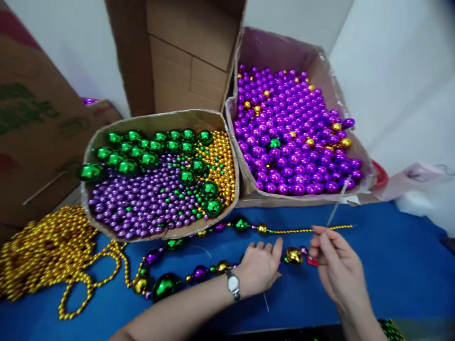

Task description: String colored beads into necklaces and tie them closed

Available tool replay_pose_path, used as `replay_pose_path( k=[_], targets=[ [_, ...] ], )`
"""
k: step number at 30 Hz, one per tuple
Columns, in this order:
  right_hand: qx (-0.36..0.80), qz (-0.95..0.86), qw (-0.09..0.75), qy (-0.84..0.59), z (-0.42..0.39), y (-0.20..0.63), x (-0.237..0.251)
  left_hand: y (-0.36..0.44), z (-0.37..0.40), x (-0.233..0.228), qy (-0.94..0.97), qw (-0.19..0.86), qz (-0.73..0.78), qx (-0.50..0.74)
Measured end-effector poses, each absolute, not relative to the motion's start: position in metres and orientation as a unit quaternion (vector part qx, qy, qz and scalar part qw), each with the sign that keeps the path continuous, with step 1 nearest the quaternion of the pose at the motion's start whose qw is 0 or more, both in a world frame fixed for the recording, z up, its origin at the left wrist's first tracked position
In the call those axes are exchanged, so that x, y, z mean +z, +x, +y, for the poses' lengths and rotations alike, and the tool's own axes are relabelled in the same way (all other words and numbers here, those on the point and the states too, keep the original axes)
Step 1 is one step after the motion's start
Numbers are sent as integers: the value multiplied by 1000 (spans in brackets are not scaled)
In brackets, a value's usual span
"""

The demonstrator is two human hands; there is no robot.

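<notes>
My left hand (260, 267), with a silver watch (233, 285) at the wrist, is closed over a strand of mixed green, gold and purple beads (199, 273). Its fingertips are partly hidden. To its right, my right hand (337, 265) pinches a thin, pale, translucent strip (333, 213) that rises toward the box of purple beads. A large gold bead (294, 255) on the strand lies between the two hands. A small red piece (312, 261) shows at the right fingertips; I cannot tell what it is. Behind the hands, the strand's far run ends in small gold beads (295, 231).
An open box (158, 115) holds green, purple and gold beads. Behind it to the right, another box (284, 42) holds purple beads with some gold. A pile of gold bead chains (46, 253) lies at left on the blue tabletop (401, 265). Cardboard (31, 113) stands at far left.
</notes>
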State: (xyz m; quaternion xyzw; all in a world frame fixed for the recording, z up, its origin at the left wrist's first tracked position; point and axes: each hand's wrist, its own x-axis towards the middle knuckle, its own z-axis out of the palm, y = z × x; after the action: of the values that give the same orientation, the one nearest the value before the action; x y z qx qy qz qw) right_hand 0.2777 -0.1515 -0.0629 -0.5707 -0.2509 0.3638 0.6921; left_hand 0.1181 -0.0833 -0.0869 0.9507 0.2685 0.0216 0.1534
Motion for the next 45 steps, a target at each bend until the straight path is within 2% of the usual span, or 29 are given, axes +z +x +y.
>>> replay_pose_path(
  k=[6, 10, 14, 22, 27, 29, 32, 37, 40, 42, 45],
  targets=[
    [309, -147, 735, -586, -163, 330, -89, 103, -90, -94, 965, 58, 254, -8],
    [293, -120, 723, -615, -168, 347, -99, 98, -86, -94, 962, 60, 267, -16],
    [228, -112, 753, -607, -166, 361, -96, 94, -76, -100, 960, 62, 271, -20],
    [82, -154, 792, -585, -165, 396, -53, 100, -63, -110, 961, 66, 268, -16],
    [94, -216, 783, -576, -162, 366, -11, 101, -64, -102, 960, 70, 270, -26],
    [130, -258, 760, -582, -162, 348, 2, 99, -64, -100, 957, 83, 277, -32],
    [125, -309, 731, -596, -163, 320, 14, 98, -64, -92, 947, 144, 287, -1],
    [251, -410, 605, -635, -157, 278, 9, 114, -67, -46, 886, 354, 210, 216],
    [273, -430, 592, -625, -150, 268, 6, 133, -66, -27, 857, 433, 130, 249],
    [240, -413, 623, -620, -148, 272, 10, 145, -64, -32, 880, 407, 115, 218],
    [165, -342, 716, -586, -152, 287, 18, 155, -60, -53, 928, 310, 131, 163]
  ],
)
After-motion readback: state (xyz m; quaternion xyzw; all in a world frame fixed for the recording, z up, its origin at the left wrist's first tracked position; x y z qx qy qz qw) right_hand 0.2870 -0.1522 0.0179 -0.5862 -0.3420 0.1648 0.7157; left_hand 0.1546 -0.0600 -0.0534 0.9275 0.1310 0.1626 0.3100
